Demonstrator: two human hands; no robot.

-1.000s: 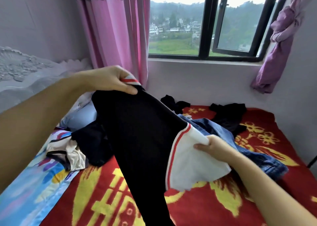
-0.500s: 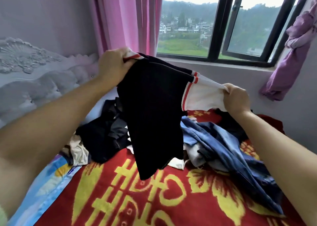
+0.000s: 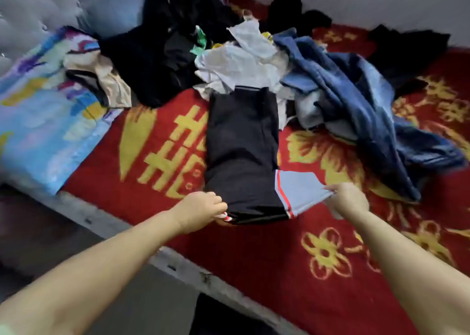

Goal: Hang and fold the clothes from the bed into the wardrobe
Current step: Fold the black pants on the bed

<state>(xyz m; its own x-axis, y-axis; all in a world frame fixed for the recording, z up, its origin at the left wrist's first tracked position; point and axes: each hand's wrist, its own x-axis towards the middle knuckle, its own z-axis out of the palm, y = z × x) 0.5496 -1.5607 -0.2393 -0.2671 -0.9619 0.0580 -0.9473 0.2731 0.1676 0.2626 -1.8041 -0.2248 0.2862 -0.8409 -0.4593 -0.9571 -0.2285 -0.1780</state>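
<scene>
The left hand (image 3: 201, 211) grips the near corner of a black shirt (image 3: 241, 151), fingers curled round the red-and-white trim there. The right hand (image 3: 347, 201) pinches the edge of the shirt's white sleeve (image 3: 298, 191), pulling it out to the right. The shirt lies flat in a long strip on the red and yellow blanket (image 3: 305, 258), near the bed's edge, its far end touching the heap of clothes behind it. In that heap are a white garment (image 3: 244, 62), dark clothes (image 3: 157, 54) to the left and blue jeans (image 3: 356, 93) to the right. A blue patterned sheet (image 3: 43, 121) lies at the left.
</scene>
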